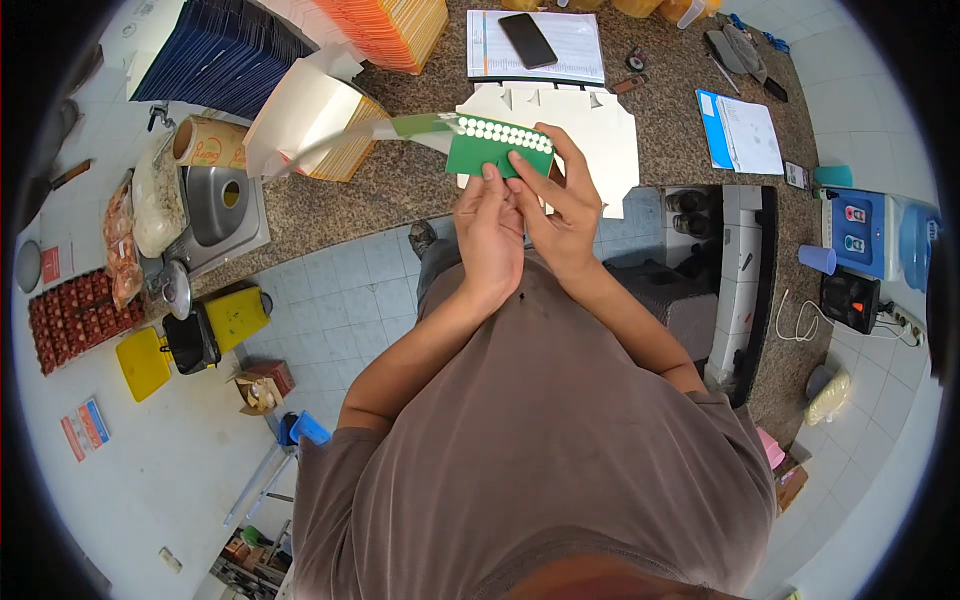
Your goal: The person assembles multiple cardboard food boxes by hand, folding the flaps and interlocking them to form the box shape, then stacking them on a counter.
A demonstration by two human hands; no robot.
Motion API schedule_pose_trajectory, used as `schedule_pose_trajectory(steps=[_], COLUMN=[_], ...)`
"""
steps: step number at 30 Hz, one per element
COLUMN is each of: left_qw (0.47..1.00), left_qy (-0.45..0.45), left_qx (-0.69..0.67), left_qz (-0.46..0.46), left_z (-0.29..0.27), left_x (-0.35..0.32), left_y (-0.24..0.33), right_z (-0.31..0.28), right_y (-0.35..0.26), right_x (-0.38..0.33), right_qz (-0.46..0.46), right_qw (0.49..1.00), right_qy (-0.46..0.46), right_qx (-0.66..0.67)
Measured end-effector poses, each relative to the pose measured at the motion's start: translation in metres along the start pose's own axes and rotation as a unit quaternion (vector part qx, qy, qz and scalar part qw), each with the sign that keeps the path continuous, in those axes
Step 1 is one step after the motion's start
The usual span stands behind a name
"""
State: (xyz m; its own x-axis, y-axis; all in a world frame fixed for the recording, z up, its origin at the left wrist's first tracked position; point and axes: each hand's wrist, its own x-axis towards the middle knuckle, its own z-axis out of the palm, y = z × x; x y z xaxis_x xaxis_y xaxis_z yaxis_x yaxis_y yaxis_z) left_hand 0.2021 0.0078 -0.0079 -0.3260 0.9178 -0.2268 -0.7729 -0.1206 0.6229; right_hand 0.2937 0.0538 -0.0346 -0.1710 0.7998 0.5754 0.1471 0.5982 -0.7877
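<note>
Above the counter I hold a green sheet with rows of round white stickers [505, 134] along its far edge. A long pale strip trails from it to the left. My left hand [490, 235] is closed at the sheet's lower edge, its thumb near the green face. My right hand [562, 205] grips the right end, with its index finger lying across the green face. Whether a loose sticker is between its fingertips, I cannot tell. Beneath the sheet lies flat white die-cut cardboard [610, 150] with notched edges.
Cream folded card pieces [305, 115] stand left, near dark blue [215, 60] and orange stacks [395, 30]. A phone [528, 40] rests on papers at the back. A blue-edged document [740, 132] lies right. A sink [215, 205] is far left, a water dispenser [862, 235] far right.
</note>
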Motion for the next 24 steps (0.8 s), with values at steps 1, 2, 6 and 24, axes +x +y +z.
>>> schedule_pose_trajectory(steps=[1, 2, 6, 24], left_qw=[1.000, 0.999, 0.948, 0.859], left_qy=[-0.004, -0.008, -0.075, -0.250], left_qx=[0.020, 0.040, 0.307, 0.327], left_qz=[0.004, 0.008, -0.046, -0.304], left_z=[-0.005, -0.012, -0.047, -0.067], left_x=[0.001, 0.002, 0.014, -0.011], left_y=[-0.002, -0.003, 0.024, 0.067], right_z=[0.001, 0.002, -0.017, -0.046], right_y=[-0.004, -0.008, -0.014, -0.012], right_x=[0.001, 0.002, -0.005, 0.037], right_qz=[0.006, 0.012, 0.116, 0.044], right_qw=[1.000, 1.000, 0.990, 0.936], right_qy=[0.011, 0.022, -0.085, -0.345], right_qx=[0.000, 0.001, 0.000, -0.046])
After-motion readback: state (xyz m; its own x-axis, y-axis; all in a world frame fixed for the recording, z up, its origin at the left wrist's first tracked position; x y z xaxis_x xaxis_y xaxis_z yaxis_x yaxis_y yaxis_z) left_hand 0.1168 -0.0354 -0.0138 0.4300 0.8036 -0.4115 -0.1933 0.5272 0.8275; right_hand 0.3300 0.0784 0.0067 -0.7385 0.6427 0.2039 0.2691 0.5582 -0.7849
